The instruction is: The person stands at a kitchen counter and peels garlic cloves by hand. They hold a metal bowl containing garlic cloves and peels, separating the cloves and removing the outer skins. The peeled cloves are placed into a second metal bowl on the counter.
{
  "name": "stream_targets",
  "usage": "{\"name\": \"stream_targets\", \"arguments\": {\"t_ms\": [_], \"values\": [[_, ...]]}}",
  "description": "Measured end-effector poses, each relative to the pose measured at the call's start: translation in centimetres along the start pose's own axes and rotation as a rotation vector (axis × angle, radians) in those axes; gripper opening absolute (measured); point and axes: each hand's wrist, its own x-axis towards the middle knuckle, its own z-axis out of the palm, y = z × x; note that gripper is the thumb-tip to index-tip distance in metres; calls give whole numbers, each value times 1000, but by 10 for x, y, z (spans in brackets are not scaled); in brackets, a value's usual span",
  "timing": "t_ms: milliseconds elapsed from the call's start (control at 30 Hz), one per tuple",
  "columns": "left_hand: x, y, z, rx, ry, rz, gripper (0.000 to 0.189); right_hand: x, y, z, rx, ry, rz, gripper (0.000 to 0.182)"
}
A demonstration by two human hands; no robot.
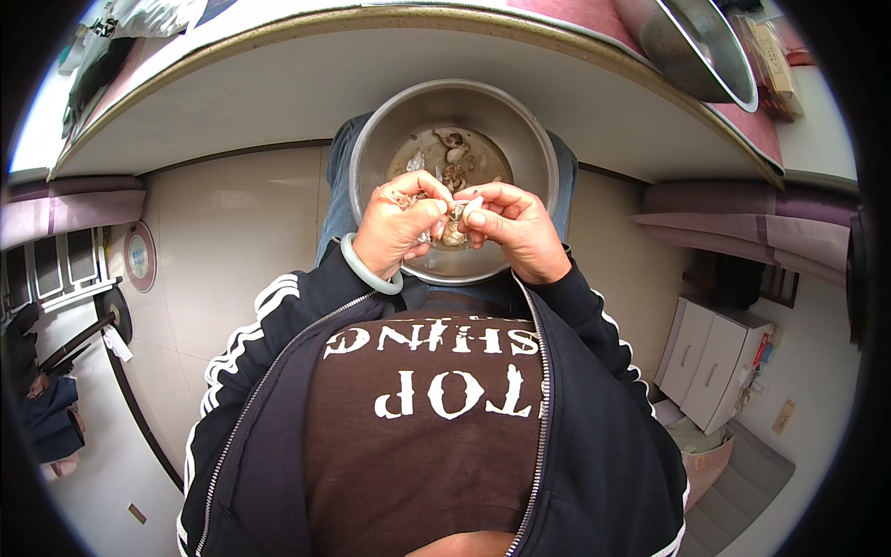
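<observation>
A large round metal basin (452,104) rests on the person's lap, with garlic pieces and papery skins (454,157) on its bottom. Over the basin's near half, my left hand (411,223) pinches a garlic clove and also has loose dry skins between its fingers. A bracelet circles the left wrist. My right hand (511,219) grips the pale garlic clove (472,207) between thumb and index finger, its fingertips meeting those of the left. Just below the fingertips is a brownish garlic piece (454,233); whether a hand holds it I cannot tell.
A counter edge (431,15) curves across the front. On it, at the right, stands a tilted metal bowl (696,52); a plastic bag (150,17) lies at the left. Cushioned seats flank both sides, and a white cabinet (710,362) stands at the right.
</observation>
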Motion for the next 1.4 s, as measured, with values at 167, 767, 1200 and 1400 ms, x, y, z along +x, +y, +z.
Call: {"name": "stream_targets", "arguments": {"t_ms": [167, 767, 1200, 1400], "values": [[0, 0, 0, -73, -22, 20, 7, 0, 2, -5, 45, 5, 21, 25], [4, -4, 2, -48, -41, 17, 15, 3, 2, -5, 292, 58, 124, 14], [2, -5, 7, 173, 77, 82, 13, 3, 3, 3, -94, 241, -165, 11], [1, -2, 8, 225, 89, 108, 11, 1, -1, 7, -236, 291, -222, 11]]}}
